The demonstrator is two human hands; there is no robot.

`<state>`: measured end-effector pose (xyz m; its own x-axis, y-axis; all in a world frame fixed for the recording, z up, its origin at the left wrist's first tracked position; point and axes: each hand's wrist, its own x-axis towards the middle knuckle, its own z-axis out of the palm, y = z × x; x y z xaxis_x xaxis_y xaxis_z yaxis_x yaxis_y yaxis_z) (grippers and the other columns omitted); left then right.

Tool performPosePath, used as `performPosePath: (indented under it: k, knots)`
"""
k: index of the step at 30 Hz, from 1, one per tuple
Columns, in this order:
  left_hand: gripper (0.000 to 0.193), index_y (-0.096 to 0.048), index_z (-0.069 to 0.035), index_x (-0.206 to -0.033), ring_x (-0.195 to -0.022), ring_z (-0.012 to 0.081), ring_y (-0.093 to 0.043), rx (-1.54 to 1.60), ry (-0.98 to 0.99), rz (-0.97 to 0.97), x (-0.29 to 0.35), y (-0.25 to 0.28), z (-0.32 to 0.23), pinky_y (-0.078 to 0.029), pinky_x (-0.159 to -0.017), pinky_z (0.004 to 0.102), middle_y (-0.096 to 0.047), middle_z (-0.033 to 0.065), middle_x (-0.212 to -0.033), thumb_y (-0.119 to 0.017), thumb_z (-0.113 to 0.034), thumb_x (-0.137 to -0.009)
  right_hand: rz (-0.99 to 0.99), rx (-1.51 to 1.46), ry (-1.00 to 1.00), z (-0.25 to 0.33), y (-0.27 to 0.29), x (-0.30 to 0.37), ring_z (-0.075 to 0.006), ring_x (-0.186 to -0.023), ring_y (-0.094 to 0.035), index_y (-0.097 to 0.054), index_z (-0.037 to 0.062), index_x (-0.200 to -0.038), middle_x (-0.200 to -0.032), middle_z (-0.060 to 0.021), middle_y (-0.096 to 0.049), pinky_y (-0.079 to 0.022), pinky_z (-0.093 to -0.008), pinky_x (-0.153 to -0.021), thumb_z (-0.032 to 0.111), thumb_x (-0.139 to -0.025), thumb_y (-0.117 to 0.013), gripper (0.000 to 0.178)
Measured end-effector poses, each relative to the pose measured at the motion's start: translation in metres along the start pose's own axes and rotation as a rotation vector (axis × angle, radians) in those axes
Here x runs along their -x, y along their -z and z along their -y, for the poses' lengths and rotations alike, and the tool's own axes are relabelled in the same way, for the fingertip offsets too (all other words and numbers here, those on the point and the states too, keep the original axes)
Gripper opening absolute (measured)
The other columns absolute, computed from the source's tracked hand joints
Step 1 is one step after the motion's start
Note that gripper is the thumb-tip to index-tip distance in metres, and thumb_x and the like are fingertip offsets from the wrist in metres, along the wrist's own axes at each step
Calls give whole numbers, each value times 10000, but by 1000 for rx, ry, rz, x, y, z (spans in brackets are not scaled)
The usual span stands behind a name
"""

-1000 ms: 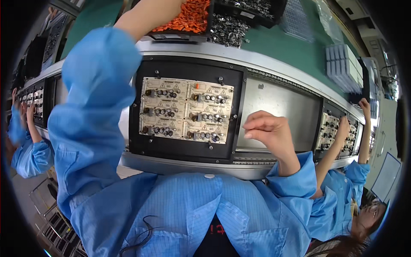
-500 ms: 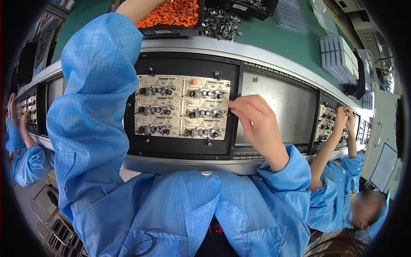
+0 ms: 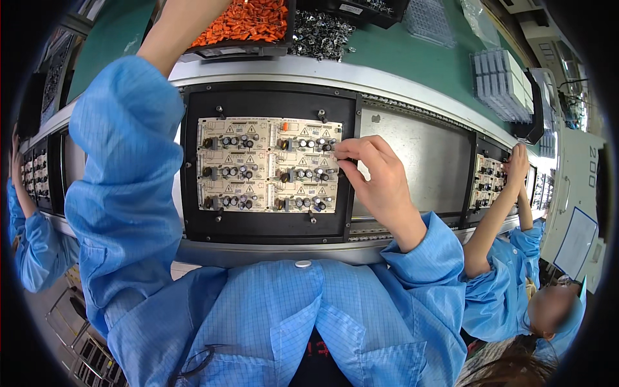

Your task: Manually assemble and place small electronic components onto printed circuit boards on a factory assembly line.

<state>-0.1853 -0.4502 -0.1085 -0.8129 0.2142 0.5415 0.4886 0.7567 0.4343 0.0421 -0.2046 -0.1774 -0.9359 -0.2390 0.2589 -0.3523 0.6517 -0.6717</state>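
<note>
A cream panel of printed circuit boards point(image 3: 259, 162) lies in a black frame point(image 3: 271, 98) on the line in front of me. Capacitors stand on it in rows, and one small orange component point(image 3: 285, 127) sits near its top edge. My right hand point(image 3: 380, 177) is at the panel's right edge, thumb and fingers pinched together. Whatever may be between its fingertips is too small to make out. My left forearm point(image 3: 169, 40) reaches up past the left side of an orange-filled bin, and the hand itself lies beyond the upper edge of view.
Beyond the rail stand a black bin of orange components point(image 3: 248, 24) and a heap of small metal parts point(image 3: 319, 37). Stacked pale trays point(image 3: 500, 84) are at the far right. Co-workers in blue sit on both sides; the right one's hands point(image 3: 518, 164) work over another panel point(image 3: 488, 180).
My left arm has swung leftward, uncovering more of the frame's left side. The right hand's pinched fingertips have shifted slightly up and inward over the panel's edge. The view has moved a little.
</note>
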Motion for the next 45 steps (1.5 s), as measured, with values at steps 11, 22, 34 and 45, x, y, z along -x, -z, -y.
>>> performPosePath:
  k: [11, 22, 34, 45]
  knots:
    - [159, -728, 35, -972, -698, 113, -635, 305, 243, 434, 92, 46, -39, -515, -660, 296, -719, 82, -781, -675, -98, -902, 66, 61, -38, -14, 21, -36, -225, -811, -685, -679, 47, -1084, -876, -88, -706, -563, -326, -711, 16, -842, -707, 245]
    - [137, -652, 31, -964, -785, 371, -646, 250, 213, 565, 174, 29, -102, -530, -712, 432, -658, 205, -833, -662, 8, -829, -174, 190, 167, -109, -2, -133, -234, -791, -640, -704, 36, -1058, -1007, -120, -687, -536, -341, -744, 29, -853, -683, 207]
    - [142, -686, 24, -925, -834, 328, -627, 37, 37, 590, 186, 12, -108, -513, -744, 407, -671, 150, -850, -722, 18, -787, -147, -406, -191, -100, 37, -98, -96, -857, -635, -706, -14, -1092, -958, -31, -678, -528, -245, -783, 49, -895, -687, 207]
    - [123, -607, 0, -831, -792, 367, -603, 64, 119, 576, 154, 20, -103, -502, -726, 450, -621, 168, -777, -690, -78, -877, -38, -755, -289, -53, 62, -12, -134, -866, -661, -699, -55, -1051, -998, -86, -684, -555, -270, -794, -46, -892, -668, 163]
